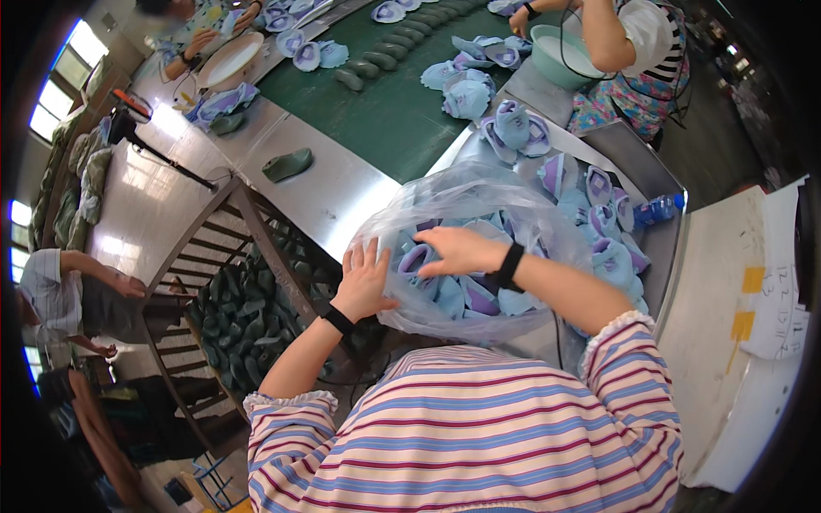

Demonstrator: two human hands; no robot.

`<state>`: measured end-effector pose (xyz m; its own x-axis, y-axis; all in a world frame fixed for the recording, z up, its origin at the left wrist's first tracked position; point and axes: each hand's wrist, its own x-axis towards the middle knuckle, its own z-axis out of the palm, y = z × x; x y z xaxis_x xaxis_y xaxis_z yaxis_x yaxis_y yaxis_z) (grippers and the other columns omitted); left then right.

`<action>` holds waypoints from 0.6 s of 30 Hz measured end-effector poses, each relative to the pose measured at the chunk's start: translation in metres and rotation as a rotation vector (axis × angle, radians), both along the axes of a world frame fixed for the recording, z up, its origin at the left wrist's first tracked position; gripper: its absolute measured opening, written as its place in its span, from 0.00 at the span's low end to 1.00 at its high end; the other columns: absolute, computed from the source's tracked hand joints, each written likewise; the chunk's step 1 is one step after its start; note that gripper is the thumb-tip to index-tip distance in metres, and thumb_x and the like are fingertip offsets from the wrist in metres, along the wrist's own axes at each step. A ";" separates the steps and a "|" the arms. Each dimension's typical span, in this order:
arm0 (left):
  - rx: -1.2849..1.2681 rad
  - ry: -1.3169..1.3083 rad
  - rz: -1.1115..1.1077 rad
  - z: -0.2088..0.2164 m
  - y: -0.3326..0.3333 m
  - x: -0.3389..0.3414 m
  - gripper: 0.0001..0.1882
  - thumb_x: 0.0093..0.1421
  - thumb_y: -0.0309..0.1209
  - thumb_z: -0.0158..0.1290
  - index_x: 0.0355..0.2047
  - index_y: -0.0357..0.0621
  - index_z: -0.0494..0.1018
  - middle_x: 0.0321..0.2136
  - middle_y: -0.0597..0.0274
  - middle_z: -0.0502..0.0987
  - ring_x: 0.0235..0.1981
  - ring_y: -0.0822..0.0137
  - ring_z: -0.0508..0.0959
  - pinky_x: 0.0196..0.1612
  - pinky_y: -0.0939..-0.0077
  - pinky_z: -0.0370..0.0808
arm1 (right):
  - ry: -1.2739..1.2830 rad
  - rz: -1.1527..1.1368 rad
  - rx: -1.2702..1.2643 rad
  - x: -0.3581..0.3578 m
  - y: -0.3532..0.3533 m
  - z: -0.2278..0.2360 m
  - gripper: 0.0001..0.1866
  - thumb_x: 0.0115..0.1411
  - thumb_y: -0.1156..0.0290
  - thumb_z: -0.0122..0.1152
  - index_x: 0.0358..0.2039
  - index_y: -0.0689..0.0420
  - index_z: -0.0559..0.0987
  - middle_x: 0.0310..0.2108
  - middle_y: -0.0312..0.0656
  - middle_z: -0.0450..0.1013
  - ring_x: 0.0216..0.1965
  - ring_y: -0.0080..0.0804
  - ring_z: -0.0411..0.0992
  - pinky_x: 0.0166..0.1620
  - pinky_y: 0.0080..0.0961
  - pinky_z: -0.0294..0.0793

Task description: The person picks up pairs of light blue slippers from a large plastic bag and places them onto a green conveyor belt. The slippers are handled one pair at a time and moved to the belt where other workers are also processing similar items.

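Observation:
A large clear plastic bag lies with its mouth open in front of me, full of light blue and purple shoe uppers. My left hand rests on the bag's left rim, fingers spread and thumb apart. Inside the mouth, my right hand hovers over the uppers or touches them; I cannot tell which. Its fingers and thumb are apart, and nothing shows between them. More loose uppers are heaped on the metal tray just right of the bag.
A green conveyor belt carries a row of dark shoe lasts and piled uppers. One last lies on the metal table. Left of me stands a slatted crate of lasts. A blue-capped bottle is at right. Co-workers sit beside basins.

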<state>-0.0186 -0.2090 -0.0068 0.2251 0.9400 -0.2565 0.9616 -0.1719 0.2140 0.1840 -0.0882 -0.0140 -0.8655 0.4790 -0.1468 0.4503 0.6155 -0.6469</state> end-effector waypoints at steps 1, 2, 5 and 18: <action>0.001 -0.008 0.036 -0.013 -0.009 -0.001 0.51 0.33 0.48 0.67 0.56 0.40 0.57 0.60 0.43 0.50 0.61 0.38 0.50 0.60 0.44 0.45 | -0.076 0.002 0.000 -0.014 -0.012 -0.004 0.37 0.42 0.50 0.67 0.50 0.57 0.68 0.43 0.53 0.69 0.46 0.49 0.68 0.46 0.35 0.69; 0.010 0.029 0.028 -0.014 -0.015 -0.003 0.49 0.32 0.47 0.67 0.54 0.41 0.60 0.60 0.44 0.51 0.61 0.40 0.50 0.59 0.44 0.46 | -0.153 -0.003 0.003 -0.024 -0.019 -0.007 0.40 0.40 0.49 0.68 0.50 0.56 0.67 0.44 0.54 0.68 0.47 0.50 0.67 0.47 0.35 0.68; 0.028 0.176 -0.006 -0.008 -0.024 -0.008 0.37 0.31 0.43 0.67 0.44 0.44 0.71 0.60 0.52 0.54 0.63 0.48 0.48 0.59 0.41 0.48 | -0.099 0.017 0.281 -0.024 -0.023 -0.039 0.39 0.38 0.51 0.70 0.49 0.55 0.67 0.42 0.53 0.70 0.46 0.47 0.68 0.45 0.35 0.68; 0.040 -0.151 0.098 -0.007 0.007 0.023 0.20 0.45 0.41 0.60 0.34 0.41 0.75 0.30 0.58 0.76 0.37 0.57 0.74 0.41 0.65 0.71 | -0.048 0.183 0.004 0.061 -0.039 0.043 0.25 0.41 0.62 0.68 0.41 0.51 0.73 0.33 0.42 0.72 0.38 0.43 0.71 0.37 0.36 0.69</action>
